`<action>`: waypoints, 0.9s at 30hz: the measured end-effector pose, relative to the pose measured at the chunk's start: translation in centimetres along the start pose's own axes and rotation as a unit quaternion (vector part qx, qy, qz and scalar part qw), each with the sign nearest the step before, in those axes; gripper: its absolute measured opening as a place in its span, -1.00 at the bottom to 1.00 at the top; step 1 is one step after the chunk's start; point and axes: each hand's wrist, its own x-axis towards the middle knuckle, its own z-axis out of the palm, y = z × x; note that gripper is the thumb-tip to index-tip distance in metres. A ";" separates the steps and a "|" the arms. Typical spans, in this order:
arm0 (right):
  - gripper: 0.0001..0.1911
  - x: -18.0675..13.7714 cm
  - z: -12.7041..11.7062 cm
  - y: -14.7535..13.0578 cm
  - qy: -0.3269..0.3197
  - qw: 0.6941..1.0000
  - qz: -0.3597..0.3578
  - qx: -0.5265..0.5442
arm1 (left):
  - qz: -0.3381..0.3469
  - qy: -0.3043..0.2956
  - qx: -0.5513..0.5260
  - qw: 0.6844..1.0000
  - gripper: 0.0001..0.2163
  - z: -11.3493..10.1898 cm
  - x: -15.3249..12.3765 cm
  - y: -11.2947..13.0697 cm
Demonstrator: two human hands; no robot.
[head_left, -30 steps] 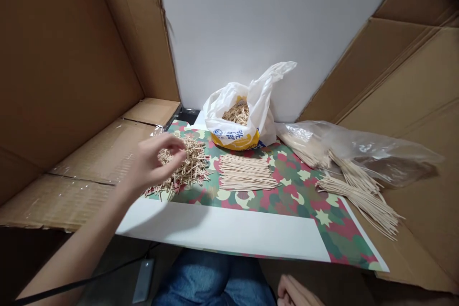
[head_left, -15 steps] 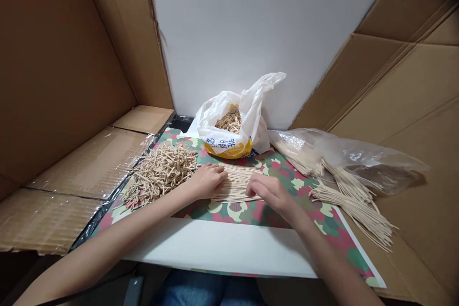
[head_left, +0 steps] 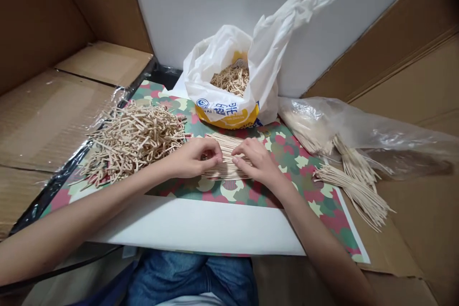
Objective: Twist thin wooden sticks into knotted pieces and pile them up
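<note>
Left hand point(head_left: 196, 158) and right hand point(head_left: 257, 160) have moved to the stick row point(head_left: 227, 169), left fingers point(head_left: 211, 145) together, right fingers point(head_left: 247, 146) slightly apart.

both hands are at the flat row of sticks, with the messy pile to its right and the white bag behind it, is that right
Not quite: the messy pile is to the left of the flat row, as the head view shows. The left hand and right hand are at the row, and the white bag is behind it.
</note>
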 end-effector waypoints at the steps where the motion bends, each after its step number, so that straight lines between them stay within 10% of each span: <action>1: -0.89 0.0 -0.2 0.0 -0.004 0.999 0.003 0.042 | -0.026 -0.014 -0.080 0.996 -0.84 0.0 -0.1 0.1; 10: -0.90 -0.4 -0.9 -0.9 -0.141 0.905 0.147 0.372 | -0.113 -0.044 -0.399 0.909 -0.88 1.3 -0.1 -0.1; 16: -0.91 -0.4 -0.7 -1.5 -0.164 0.903 0.133 0.374 | -0.118 -0.109 -0.432 0.888 -0.89 1.6 -0.2 0.0; 27: -0.87 -0.4 -0.5 -0.7 -0.143 0.884 0.156 0.418 | -0.122 -0.056 -0.524 0.841 -0.91 2.0 -0.6 -0.1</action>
